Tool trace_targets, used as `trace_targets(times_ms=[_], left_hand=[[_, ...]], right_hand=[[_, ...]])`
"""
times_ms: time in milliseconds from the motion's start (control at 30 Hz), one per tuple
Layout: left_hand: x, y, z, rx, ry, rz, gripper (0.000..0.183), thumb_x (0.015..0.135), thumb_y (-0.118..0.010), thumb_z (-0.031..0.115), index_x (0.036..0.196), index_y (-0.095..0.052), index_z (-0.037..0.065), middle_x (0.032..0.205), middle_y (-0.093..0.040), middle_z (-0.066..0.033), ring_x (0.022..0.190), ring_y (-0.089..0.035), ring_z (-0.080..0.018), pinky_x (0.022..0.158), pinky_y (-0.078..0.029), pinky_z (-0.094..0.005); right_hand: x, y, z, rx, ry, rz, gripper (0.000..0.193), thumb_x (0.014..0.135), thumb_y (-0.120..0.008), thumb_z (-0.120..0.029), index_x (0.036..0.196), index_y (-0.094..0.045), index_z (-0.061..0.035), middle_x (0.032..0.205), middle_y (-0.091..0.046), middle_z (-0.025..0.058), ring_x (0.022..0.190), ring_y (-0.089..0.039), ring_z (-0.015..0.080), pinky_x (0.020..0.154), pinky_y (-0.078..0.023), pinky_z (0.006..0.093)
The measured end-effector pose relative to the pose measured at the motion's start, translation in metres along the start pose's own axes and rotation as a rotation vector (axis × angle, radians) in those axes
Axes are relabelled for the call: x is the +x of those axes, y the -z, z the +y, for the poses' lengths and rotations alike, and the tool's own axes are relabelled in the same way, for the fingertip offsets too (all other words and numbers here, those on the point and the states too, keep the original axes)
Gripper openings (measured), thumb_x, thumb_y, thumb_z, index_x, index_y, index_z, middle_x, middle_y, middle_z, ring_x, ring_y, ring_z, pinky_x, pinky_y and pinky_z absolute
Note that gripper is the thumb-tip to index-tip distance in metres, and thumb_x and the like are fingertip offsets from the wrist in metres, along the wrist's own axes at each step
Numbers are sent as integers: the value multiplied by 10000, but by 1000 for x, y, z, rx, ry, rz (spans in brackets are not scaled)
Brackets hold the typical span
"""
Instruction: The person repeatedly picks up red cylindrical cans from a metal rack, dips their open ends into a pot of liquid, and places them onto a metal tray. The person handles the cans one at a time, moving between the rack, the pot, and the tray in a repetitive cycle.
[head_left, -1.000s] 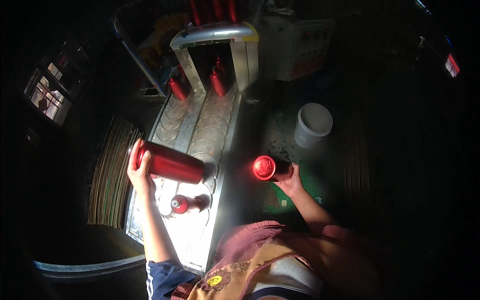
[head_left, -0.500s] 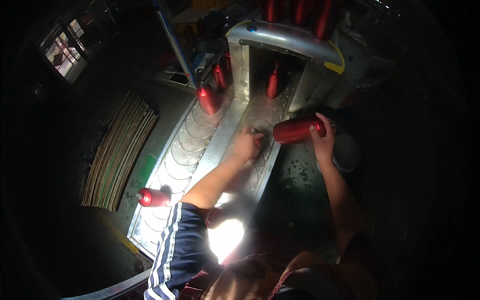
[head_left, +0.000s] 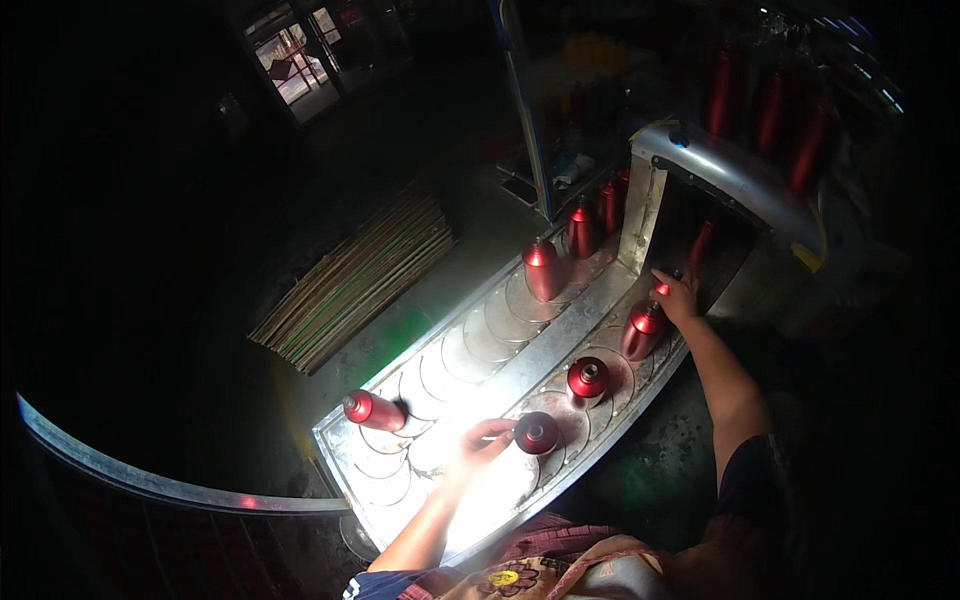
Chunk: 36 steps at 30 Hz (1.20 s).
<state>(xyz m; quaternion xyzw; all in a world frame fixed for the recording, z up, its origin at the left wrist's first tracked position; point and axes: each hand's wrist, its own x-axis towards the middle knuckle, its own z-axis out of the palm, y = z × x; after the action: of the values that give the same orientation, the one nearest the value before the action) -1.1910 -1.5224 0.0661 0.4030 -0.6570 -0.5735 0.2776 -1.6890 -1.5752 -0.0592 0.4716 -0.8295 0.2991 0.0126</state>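
Note:
Red metal bottles with narrow necks stand on a two-lane conveyor of overlapping curved plates [head_left: 470, 335]. In the near lane, my left hand [head_left: 480, 448] has its fingers apart, with the tips at the side of the nearest bottle [head_left: 537, 432]. Behind that come a second bottle [head_left: 588, 379] and a third bottle [head_left: 641, 332]. Farther along, my right hand [head_left: 680, 298] closes round the upper part of another red bottle [head_left: 662, 289], near the tunnel opening. Its lower part is hidden behind the third bottle. One more bottle [head_left: 703, 240] shows dimly inside the tunnel.
The far lane carries a bottle [head_left: 375, 411] at its left end and several more, including one bottle [head_left: 541, 270], near the metal tunnel housing [head_left: 735, 170]. Red bottles [head_left: 770, 110] stand on top of the housing. A stack of thin strips [head_left: 355, 280] lies beyond the conveyor. A curved metal rail [head_left: 180, 488] runs at lower left.
The view has swung left. My right hand has brought its bottle from beside the conveyor onto the near lane. My left hand has moved back to the nearest bottle.

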Motion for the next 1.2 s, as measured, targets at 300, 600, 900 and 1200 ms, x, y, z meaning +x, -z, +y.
trace_targets(times_ms=[300, 600, 900, 1200], left_hand=[[-253, -29, -61, -298, 303, 576, 156, 935, -646, 49, 1059, -700, -29, 952, -696, -67, 840, -641, -113, 705, -517, -232], [-484, -84, -126, -547, 439, 795, 165, 945, -645, 98, 1069, -704, 8, 957, -691, -31, 792, -625, -93, 679, -506, -230], [-714, -53, -336, -737, 639, 1119, 253, 953, -644, 179, 1177, -690, 71, 1047, -705, -13, 864, -643, -93, 720, -535, -223], [-809, 95, -613, -41, 795, 1114, 550, 772, -772, 193, 1305, -634, 215, 1354, -580, -110, 1163, -577, -333, 986, -481, -397]], right_hand=[[-146, 122, -104, 996, 459, 184, 254, 884, -573, 107, 1088, -671, -7, 1190, -541, 72, 990, -597, 128, 849, -526, 252], [-460, 65, -208, 1182, 431, -719, 294, 803, -551, 117, 1000, -712, -30, 1035, -577, 45, 867, -585, 104, 721, -473, 203], [-716, -38, -327, 579, 784, -1437, 322, 887, -643, -25, 1198, -688, -95, 1199, -584, 78, 1092, -587, 186, 938, -480, 297], [-934, -258, -486, 32, 1090, -1555, 559, 840, -680, -114, 1380, -566, -208, 1440, -471, 162, 1249, -512, 363, 1063, -439, 396]])
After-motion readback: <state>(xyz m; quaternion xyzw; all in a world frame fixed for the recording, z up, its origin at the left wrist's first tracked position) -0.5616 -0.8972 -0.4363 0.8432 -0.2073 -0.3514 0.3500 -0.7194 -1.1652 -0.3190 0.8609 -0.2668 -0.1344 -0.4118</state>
